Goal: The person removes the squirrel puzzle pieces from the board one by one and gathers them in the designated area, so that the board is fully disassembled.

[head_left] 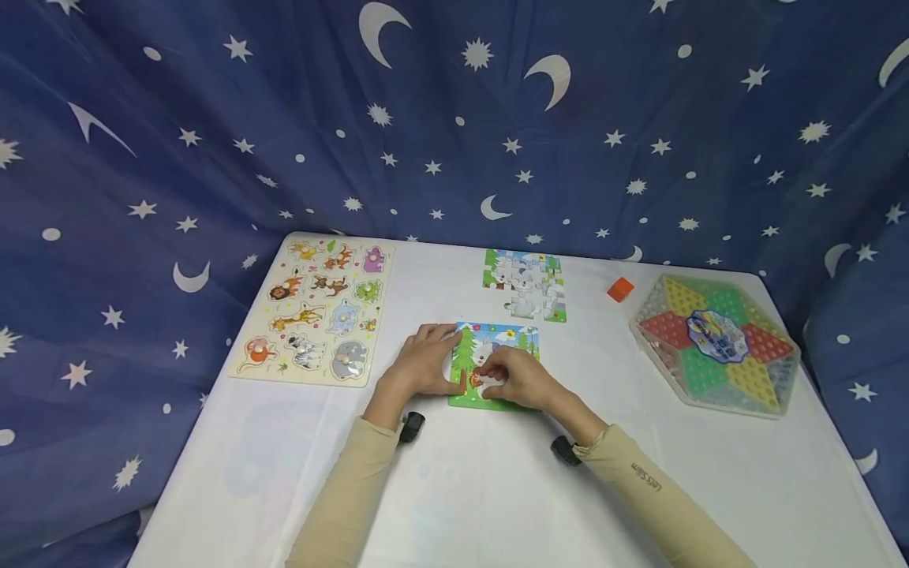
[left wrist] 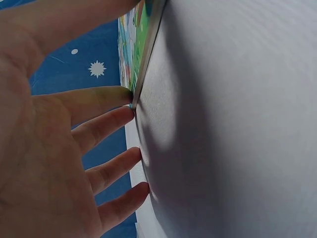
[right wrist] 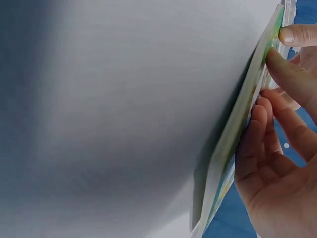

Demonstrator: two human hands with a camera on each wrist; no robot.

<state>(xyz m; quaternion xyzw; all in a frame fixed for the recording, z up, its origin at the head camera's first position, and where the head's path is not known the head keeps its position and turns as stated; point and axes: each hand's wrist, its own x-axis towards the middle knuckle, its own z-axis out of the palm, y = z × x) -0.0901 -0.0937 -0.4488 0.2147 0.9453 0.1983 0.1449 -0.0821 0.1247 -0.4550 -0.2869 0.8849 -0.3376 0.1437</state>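
A jigsaw puzzle board (head_left: 495,404), with a printed picture of a white animal, trees and grass, lies in front of me. My left hand (head_left: 424,364) is at its left side, fingers spread fairly straight with tips by the board's edge and thumb over its lower left part. The left wrist view shows those fingertips along the board edge and table. My right hand (head_left: 521,379) leans over the board with bent fingers, thumb and index fingertips at a small puzzle piece (head_left: 474,380) with a reddish-brown figure. In the right wrist view, curled fingers (right wrist: 257,119) lie close against the board's face.
Beyond the board, several joined puzzle pieces (head_left: 527,304) lie on the white table (head_left: 454,489). An animal peg puzzle (head_left: 376,315) is at the left. An orange block (head_left: 621,289) and a hexagonal Chinese checkers box (head_left: 682,386) sit at the right. A starry curtain (head_left: 426,118) hangs behind.
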